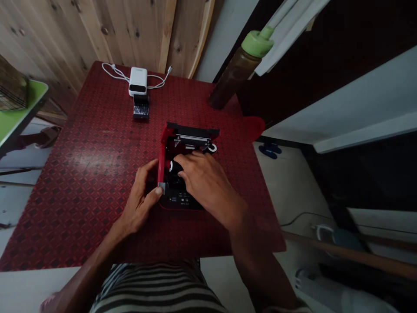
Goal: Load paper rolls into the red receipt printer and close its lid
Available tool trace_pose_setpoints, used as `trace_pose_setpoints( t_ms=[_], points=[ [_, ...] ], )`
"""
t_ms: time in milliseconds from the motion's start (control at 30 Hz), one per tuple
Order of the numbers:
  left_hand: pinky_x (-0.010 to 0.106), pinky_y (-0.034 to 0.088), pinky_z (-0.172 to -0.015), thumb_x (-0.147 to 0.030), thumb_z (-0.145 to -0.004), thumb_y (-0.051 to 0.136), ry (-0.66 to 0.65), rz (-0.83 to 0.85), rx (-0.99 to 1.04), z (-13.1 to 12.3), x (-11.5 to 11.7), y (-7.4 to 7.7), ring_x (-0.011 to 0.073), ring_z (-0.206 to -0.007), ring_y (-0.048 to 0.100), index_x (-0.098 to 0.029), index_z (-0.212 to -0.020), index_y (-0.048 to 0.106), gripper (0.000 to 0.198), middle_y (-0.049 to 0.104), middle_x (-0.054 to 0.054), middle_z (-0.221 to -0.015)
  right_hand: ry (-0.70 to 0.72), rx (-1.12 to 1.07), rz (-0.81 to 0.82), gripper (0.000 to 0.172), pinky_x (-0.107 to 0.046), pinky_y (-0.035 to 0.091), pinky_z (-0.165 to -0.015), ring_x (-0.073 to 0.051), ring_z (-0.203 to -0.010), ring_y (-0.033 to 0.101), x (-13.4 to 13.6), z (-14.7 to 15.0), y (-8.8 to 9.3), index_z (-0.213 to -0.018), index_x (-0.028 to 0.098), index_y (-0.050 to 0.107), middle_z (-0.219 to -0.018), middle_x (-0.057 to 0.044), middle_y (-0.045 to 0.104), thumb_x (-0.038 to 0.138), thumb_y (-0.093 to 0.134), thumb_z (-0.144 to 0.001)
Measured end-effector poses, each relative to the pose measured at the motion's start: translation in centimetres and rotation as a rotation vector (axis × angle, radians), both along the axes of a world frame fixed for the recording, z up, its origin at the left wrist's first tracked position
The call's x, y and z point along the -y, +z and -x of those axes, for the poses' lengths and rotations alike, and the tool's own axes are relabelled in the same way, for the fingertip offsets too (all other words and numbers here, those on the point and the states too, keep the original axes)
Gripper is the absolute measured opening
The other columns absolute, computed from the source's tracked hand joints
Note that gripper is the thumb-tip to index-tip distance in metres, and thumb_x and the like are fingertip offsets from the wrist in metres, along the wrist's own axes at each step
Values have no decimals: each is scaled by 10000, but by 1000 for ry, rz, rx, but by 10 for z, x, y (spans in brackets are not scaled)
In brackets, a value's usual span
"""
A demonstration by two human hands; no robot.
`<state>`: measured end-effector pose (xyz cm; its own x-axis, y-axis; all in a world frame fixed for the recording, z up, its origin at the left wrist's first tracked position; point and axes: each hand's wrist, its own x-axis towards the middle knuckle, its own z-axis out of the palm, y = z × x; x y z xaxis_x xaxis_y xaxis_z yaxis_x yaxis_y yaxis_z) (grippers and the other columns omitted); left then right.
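Observation:
A red-and-black device (162, 163) sits on the table with its top part raised at the back, showing a dark interior. Small jacks and white lettering line its near edge. My left hand (138, 201) braces the device's left side, thumb on the grey near corner and fingers curled along the red wall. Over the opening, my right hand (203, 176) has its thumb and fingers closed around a black cylinder (176, 167) with a white end. My other right fingertips are hidden inside. A white ring (212, 148) shows at the back right of the interior.
On the red patterned table (97, 174), a white power bank (138, 80) with a cable lies behind a small black item (141, 107). A tall bottle (234, 74) with a green cap stands at the back right. A green-topped surface (26, 104) is on the left.

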<state>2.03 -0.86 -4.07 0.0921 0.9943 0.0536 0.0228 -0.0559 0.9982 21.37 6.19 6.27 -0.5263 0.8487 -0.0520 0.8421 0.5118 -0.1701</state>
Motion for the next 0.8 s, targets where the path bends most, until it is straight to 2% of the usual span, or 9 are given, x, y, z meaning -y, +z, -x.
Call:
trace_pose_setpoints(
  t_ms=[233,300,500,633,700,800],
  points=[
    [709,356,-1357,-587,-1124,642,-14,-12,-3,1,1,0,404,-1562,531,-315,-1728,507,676,592,155,-1641,-16,25,51,395,-374,591,-837,-270,-991,824,-13,6,-15,-1170,192,800,-1071,-117,867,-89,611,-964],
    [718,360,-1354,-582,-1128,638,-20,-9,5,1,1,-1,409,-1567,534,-320,-1732,503,672,590,156,-1651,-33,26,84,381,-372,593,-832,-267,-976,825,-17,6,-17,-1166,185,803,-1083,-125,867,-77,600,-979],
    [710,371,-1357,-590,-1111,656,-4,3,-6,2,1,1,424,-1581,537,-318,-1720,523,681,593,150,-1674,-35,-91,208,298,-434,647,-977,-304,-1119,832,-22,1,-17,-1177,172,813,-1182,-151,873,-5,609,-1053],
    [695,369,-1368,-598,-1108,659,-11,13,-21,3,2,2,426,-1600,525,-324,-1723,525,687,583,141,-1701,62,-293,181,447,-446,641,-1127,-253,-1229,818,-12,-16,-10,-1207,238,831,-1283,-83,875,-55,526,-1062],
    [681,388,-1361,-598,-1112,656,-8,1,-32,4,2,1,419,-1603,523,-328,-1727,521,685,574,136,-1715,135,-359,168,396,-460,637,-1157,-248,-1240,811,-6,-26,-5,-1201,259,844,-1269,-55,883,-8,577,-1081],
    [652,446,-1332,-594,-1120,652,8,-14,-42,4,2,1,410,-1589,547,-327,-1726,529,674,579,129,-1721,216,-390,187,259,-462,651,-1098,-247,-1126,808,-4,-37,-2,-1133,254,856,-1149,-45,892,80,667,-1107]
  ],
)
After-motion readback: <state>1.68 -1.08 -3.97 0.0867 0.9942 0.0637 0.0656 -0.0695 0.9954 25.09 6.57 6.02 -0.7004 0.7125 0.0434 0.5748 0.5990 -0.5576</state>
